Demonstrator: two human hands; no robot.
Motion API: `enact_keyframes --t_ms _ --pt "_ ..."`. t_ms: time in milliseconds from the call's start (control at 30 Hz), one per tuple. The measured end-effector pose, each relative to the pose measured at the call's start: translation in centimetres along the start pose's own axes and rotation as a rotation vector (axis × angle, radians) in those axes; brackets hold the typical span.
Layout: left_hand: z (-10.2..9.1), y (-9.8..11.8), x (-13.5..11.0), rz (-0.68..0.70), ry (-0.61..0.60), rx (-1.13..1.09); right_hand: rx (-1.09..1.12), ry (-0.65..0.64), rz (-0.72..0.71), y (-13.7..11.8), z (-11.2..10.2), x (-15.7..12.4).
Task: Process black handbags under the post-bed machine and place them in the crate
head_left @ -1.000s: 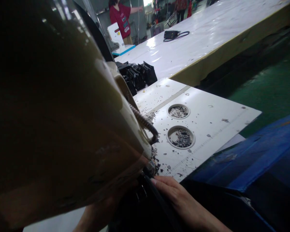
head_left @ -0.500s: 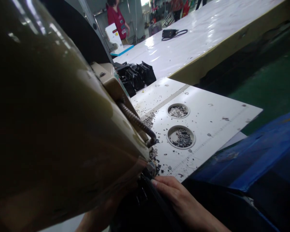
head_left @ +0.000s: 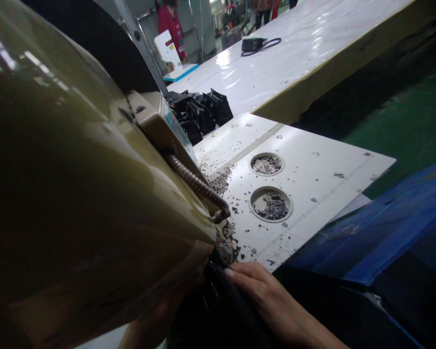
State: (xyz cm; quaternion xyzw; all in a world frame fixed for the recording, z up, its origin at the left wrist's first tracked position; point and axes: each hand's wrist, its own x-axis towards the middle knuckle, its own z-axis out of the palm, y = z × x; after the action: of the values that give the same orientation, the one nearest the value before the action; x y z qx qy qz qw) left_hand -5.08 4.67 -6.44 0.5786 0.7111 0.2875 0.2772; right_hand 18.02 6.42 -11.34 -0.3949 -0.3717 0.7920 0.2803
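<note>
My right hand point(head_left: 256, 286) is closed on the edge of a black bag point(head_left: 210, 315), thumb on the near side and fingers beyond it. The bag stands on end, its upper corner against the working tip of a large olive-coloured machine point(head_left: 105, 194), probably a sewing machine. Part of my left hand point(head_left: 156, 312) shows below the machine, on the left side of the bag. The machine body and shadow hide its fingers, so its grip cannot be made out. A ribbed metal tube point(head_left: 198, 182) runs down beside the tip.
A white machine table point(head_left: 312, 165) has two round recesses point(head_left: 271, 204) and scattered dark crumbs. Several black bags point(head_left: 207, 109) stand behind it. A long white table point(head_left: 294, 53) carries another black bag point(head_left: 253, 45) and a white device point(head_left: 168, 51). A blue surface point(head_left: 392, 232) lies right.
The view has shifted slightly, so the machine appears a little further left. My right hand keeps its hold on the bag, with almost no movement against the machine tip.
</note>
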Motion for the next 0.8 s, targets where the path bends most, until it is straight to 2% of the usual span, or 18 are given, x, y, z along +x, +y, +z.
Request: enact_keyframes --t_ms 167,467,800 --pt "0.06 -0.39 -0.17 0.005 0.01 -0.019 -0.007 0.007 0.002 0.15 0.05 0.04" --pt "0.31 0.31 -0.1 -0.017 0.028 -0.041 -0.015 -0.003 -0.054 -0.33 0.09 -0.08" --pt "0.36 0.31 0.09 0.005 0.007 -0.056 0.018 -0.033 -0.008 -0.32 0.18 0.04"
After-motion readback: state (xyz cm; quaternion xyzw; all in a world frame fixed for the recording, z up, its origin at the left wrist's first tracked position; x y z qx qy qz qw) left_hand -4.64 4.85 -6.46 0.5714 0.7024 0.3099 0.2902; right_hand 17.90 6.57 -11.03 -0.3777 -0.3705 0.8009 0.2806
